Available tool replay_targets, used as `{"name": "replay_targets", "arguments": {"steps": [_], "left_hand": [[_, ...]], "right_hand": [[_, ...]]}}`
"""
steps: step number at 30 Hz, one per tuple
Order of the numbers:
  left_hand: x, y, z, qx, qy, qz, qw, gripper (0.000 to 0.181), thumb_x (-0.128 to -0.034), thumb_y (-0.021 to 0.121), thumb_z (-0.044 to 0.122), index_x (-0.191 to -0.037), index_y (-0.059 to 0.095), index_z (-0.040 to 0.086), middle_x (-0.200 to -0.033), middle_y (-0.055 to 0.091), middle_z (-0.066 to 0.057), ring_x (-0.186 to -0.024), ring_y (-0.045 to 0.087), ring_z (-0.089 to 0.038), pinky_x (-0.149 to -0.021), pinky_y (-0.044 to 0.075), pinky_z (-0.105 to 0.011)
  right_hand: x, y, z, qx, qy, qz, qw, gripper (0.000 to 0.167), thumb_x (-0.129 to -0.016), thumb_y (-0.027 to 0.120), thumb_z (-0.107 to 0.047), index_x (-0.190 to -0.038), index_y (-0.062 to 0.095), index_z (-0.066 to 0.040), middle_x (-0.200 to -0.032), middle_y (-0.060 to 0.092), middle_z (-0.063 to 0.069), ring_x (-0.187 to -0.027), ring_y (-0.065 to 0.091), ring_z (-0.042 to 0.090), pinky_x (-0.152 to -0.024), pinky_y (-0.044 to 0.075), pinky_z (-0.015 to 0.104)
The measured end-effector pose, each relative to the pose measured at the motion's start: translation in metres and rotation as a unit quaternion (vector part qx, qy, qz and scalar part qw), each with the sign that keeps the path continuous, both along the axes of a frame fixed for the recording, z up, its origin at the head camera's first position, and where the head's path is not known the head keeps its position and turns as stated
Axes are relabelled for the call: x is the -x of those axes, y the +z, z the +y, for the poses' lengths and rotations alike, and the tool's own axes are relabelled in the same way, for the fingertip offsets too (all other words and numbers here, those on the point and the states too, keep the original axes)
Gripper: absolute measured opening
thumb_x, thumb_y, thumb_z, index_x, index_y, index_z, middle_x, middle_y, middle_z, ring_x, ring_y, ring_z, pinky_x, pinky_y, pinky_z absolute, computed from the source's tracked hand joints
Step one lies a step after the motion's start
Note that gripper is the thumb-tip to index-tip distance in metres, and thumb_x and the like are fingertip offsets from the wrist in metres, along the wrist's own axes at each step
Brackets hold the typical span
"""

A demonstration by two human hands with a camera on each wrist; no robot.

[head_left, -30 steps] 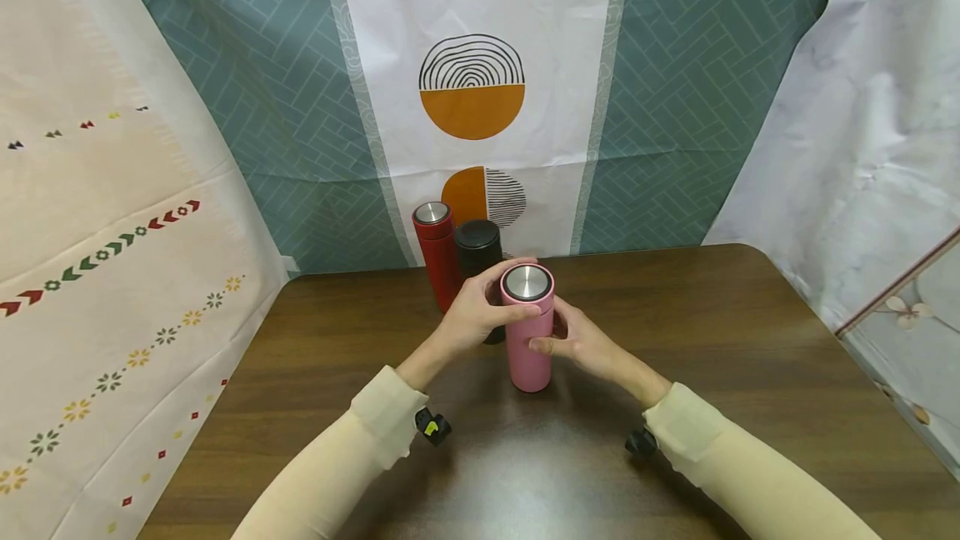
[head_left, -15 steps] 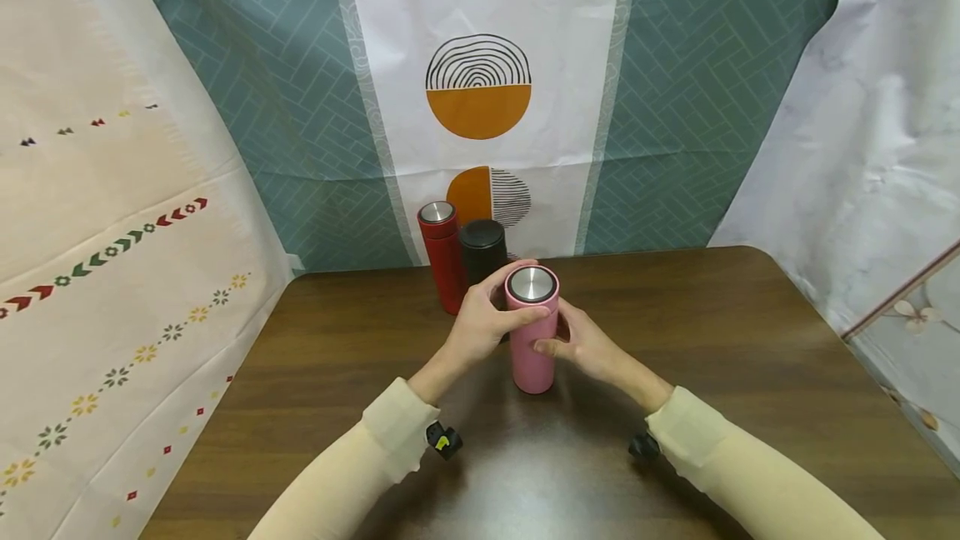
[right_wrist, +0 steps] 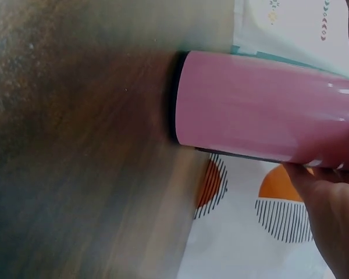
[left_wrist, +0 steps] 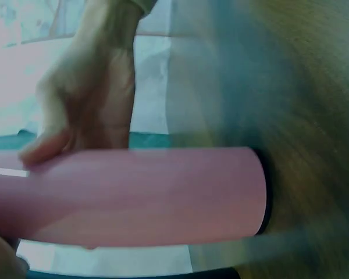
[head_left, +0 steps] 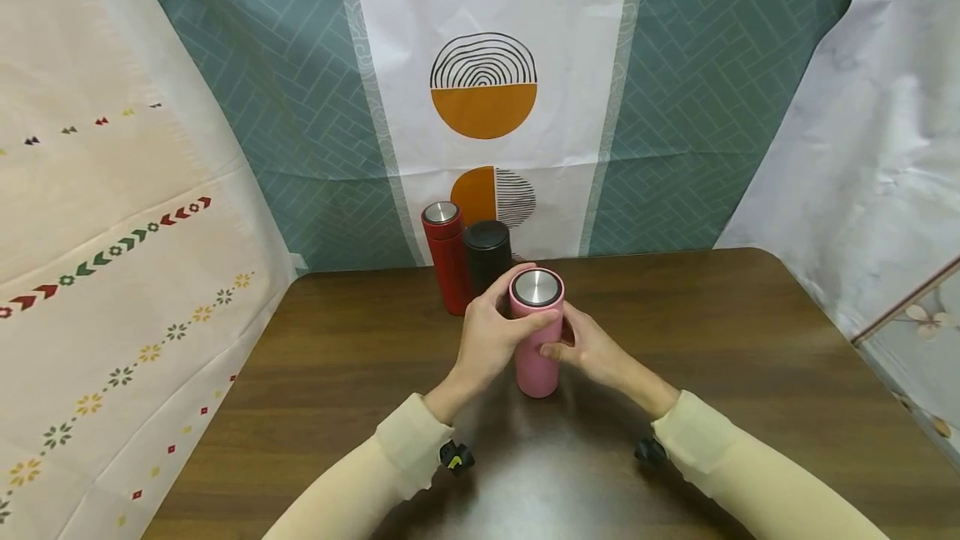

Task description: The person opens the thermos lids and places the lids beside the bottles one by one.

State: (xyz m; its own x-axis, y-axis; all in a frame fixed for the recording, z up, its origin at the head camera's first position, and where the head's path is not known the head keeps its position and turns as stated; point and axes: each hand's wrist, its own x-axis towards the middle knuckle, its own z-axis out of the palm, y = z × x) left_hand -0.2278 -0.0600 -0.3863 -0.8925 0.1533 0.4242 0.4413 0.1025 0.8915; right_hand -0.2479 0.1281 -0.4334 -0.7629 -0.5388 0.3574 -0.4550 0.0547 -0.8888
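A pink thermos (head_left: 537, 373) with a silver-topped lid stands upright on the brown table, in front of the other bottles. My left hand (head_left: 489, 342) grips it near the top, thumb across the front. Lower down, my right hand (head_left: 596, 354) grips the body from the right side. In the left wrist view the pink thermos (left_wrist: 157, 197) spans the frame, its dark base at the wood, with the right hand (left_wrist: 93, 96) behind it. The right wrist view also has the thermos (right_wrist: 256, 107) with its base at the table. The far-side fingers are mostly hidden.
Behind my left hand stand a red thermos (head_left: 447, 261) with a silver top and a black bottle (head_left: 488, 250), partly covered by the hand. The wooden table (head_left: 337, 357) ends at a patterned cloth (head_left: 480, 15) hanging behind it.
The left wrist has shifted right and nearer to me, turning the left hand at the thermos top. The right hand keeps its hold. The whole head view has drifted slightly.
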Motion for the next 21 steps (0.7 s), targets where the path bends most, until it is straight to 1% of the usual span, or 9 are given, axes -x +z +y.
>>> {"name": "replay_targets", "arguments": {"steps": [3, 5, 7, 9, 12, 15, 17, 18, 21], "left_hand": [[-0.003, -0.002, 0.006, -0.009, 0.034, 0.018, 0.9992, 0.064, -0.0812, 0.092, 0.025, -0.139, 0.065, 0.023, -0.125, 0.072, 0.005, -0.109, 0.069, -0.013, -0.095, 0.057, -0.032], [-0.003, -0.003, 0.006, -0.014, 0.026, 0.014, 0.9995, 0.065, -0.0821, 0.091, 0.025, -0.141, 0.063, 0.023, -0.127, 0.07, 0.005, -0.111, 0.068, -0.013, -0.097, 0.056, -0.032], [-0.001, -0.001, -0.001, -0.009, -0.012, -0.004, 0.9999, 0.067, -0.0851, 0.089, 0.023, -0.145, 0.059, 0.022, -0.133, 0.067, 0.002, -0.116, 0.066, -0.016, -0.101, 0.054, -0.033], [0.004, 0.003, -0.012, -0.002, -0.069, -0.03, 0.9971, 0.067, -0.088, 0.085, 0.018, -0.148, 0.055, 0.017, -0.137, 0.064, -0.003, -0.121, 0.064, -0.02, -0.104, 0.053, -0.036], [0.016, 0.012, -0.03, 0.021, -0.155, -0.064, 0.9856, 0.068, -0.0913, 0.08, 0.013, -0.153, 0.051, 0.013, -0.145, 0.06, -0.004, -0.13, 0.059, -0.021, -0.11, 0.048, -0.038], [0.029, 0.02, -0.039, 0.047, -0.221, -0.077, 0.971, 0.069, -0.093, 0.077, 0.01, -0.155, 0.049, 0.014, -0.148, 0.058, -0.003, -0.135, 0.056, -0.022, -0.114, 0.045, -0.04], [0.037, 0.024, -0.041, 0.062, -0.255, -0.078, 0.9619, 0.07, -0.0935, 0.075, 0.008, -0.157, 0.047, 0.013, -0.149, 0.057, -0.004, -0.136, 0.055, -0.022, -0.115, 0.044, -0.04], [0.039, 0.024, -0.042, 0.07, -0.263, -0.075, 0.9591, 0.069, -0.0934, 0.075, 0.008, -0.156, 0.047, 0.013, -0.148, 0.058, -0.004, -0.134, 0.056, -0.023, -0.114, 0.044, -0.04], [0.043, 0.024, -0.041, 0.075, -0.27, -0.071, 0.9572, 0.067, -0.0924, 0.075, 0.005, -0.154, 0.05, 0.01, -0.143, 0.061, -0.006, -0.13, 0.059, -0.024, -0.111, 0.047, -0.04]], "right_hand": [[0.0, 0.001, 0.0, 0.0, -0.004, 0.006, 1.0, 0.071, -0.094, 0.078, -0.026, -0.151, 0.043, 0.001, -0.143, 0.057, 0.019, -0.124, 0.061, 0.03, -0.104, 0.05, 0.058], [0.0, 0.002, 0.0, 0.001, 0.001, 0.002, 1.0, 0.071, -0.094, 0.077, -0.024, -0.151, 0.043, 0.001, -0.143, 0.057, 0.019, -0.123, 0.061, 0.029, -0.104, 0.05, 0.058], [0.001, 0.002, 0.0, 0.002, 0.014, -0.01, 0.9999, 0.07, -0.095, 0.076, -0.021, -0.151, 0.042, 0.001, -0.142, 0.057, 0.02, -0.123, 0.062, 0.027, -0.104, 0.052, 0.052], [0.002, 0.002, 0.0, 0.001, 0.026, -0.02, 0.9995, 0.069, -0.096, 0.075, -0.021, -0.152, 0.041, 0.001, -0.142, 0.057, 0.019, -0.122, 0.062, 0.025, -0.103, 0.053, 0.043], [0.003, 0.003, 0.002, -0.003, 0.032, -0.029, 0.9991, 0.067, -0.097, 0.075, -0.02, -0.151, 0.042, 0.0, -0.14, 0.058, 0.018, -0.122, 0.062, 0.027, -0.101, 0.053, 0.036], [0.004, 0.003, 0.005, -0.012, 0.023, -0.035, 0.9991, 0.066, -0.095, 0.077, -0.023, -0.15, 0.045, -0.003, -0.138, 0.06, 0.015, -0.122, 0.062, 0.028, -0.1, 0.053, 0.037], [0.005, 0.002, 0.007, -0.016, 0.019, -0.038, 0.999, 0.065, -0.095, 0.077, -0.025, -0.149, 0.047, -0.004, -0.137, 0.06, 0.013, -0.121, 0.062, 0.029, -0.1, 0.053, 0.037], [0.006, 0.001, 0.007, -0.016, 0.019, -0.038, 0.999, 0.066, -0.095, 0.078, -0.026, -0.149, 0.047, -0.004, -0.137, 0.06, 0.013, -0.121, 0.062, 0.03, -0.1, 0.053, 0.037], [0.008, -0.001, 0.007, -0.017, 0.022, -0.035, 0.999, 0.067, -0.095, 0.078, -0.026, -0.149, 0.046, -0.003, -0.138, 0.06, 0.014, -0.122, 0.062, 0.03, -0.1, 0.053, 0.035]]}}
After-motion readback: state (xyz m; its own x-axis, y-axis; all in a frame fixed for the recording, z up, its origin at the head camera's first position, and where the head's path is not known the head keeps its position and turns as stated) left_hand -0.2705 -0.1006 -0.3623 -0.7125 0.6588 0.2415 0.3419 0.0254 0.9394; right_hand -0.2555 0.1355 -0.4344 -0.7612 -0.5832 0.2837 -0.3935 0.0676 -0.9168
